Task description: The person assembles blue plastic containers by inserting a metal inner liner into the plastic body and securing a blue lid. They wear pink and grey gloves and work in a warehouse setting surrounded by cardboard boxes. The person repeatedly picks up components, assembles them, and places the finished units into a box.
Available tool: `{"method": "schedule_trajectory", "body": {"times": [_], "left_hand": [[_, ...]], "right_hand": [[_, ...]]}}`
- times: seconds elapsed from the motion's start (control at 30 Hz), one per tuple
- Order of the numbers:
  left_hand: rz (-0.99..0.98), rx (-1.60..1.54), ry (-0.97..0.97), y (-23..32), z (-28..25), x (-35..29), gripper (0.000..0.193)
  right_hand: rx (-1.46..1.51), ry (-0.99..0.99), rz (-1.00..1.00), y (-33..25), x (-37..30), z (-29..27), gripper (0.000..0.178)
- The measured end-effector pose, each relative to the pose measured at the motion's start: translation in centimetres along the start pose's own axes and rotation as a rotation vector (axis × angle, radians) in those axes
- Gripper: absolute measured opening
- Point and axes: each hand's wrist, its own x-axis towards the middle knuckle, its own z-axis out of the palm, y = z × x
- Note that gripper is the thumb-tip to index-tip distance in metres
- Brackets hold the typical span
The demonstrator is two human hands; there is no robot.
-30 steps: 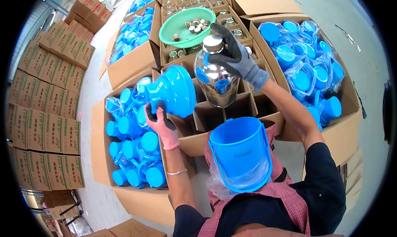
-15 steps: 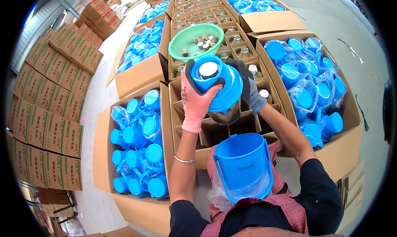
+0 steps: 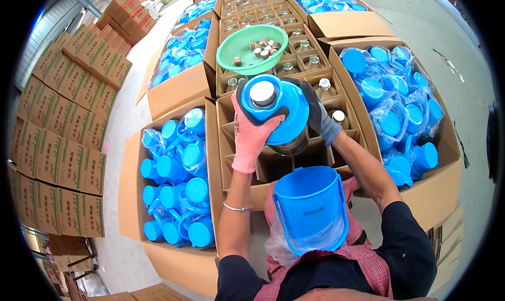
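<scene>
Both my gloved hands hold a glass flask liner (image 3: pixel 295 145) fitted with a blue plastic shoulder piece (image 3: pixel 292 117) above the carton in front of me. A white-topped stopper (image 3: pixel 262 93) sits in its mouth. My left hand (image 3: pixel 251 135), in a pink glove with dark fingertips, is wrapped round the blue neck. From the right, my right hand (image 3: pixel 323 121), in a grey and black glove, grips the side of the shoulder piece; some of its fingers are hidden behind it. On my lap stands a blue bucket-shaped casing (image 3: pixel 309 209) with a handle and clear plastic film round its lower part.
A divided carton (image 3: pixel 239 182) with glass liners in some cells lies ahead. A green basin (image 3: pixel 223 55) holding several stoppers rests on it. Cartons of blue plastic parts flank it at left (image 3: pixel 129 190) and right (image 3: pixel 447 154). Stacked boxes (image 3: pixel 68 164) stand farther left.
The flask's top has tilted slightly, so the stopper and blue neck show more from above. Both hands keep their hold. The casing stays on my lap.
</scene>
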Motion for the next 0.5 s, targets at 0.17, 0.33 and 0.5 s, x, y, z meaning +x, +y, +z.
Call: {"method": "schedule_trajectory", "body": {"times": [0.17,0.33,0.5], "left_hand": [[0.103,0.119,-0.245,-0.2,-1.5,1.0,0.104],[0.116,0.046,-0.316,-1.4,-2.6,1.1,0.108],[-0.009,-0.062,-0.174,-2.0,-2.0,0.6,0.094]], "right_hand": [[-0.304,-0.057,-0.242,0.2,-0.1,-0.9,0.057],[-0.126,0.021,-0.041,0.9,0.1,-0.6,0.064],[-0.114,0.041,-0.122,0.2,1.1,0.7,0.065]]}}
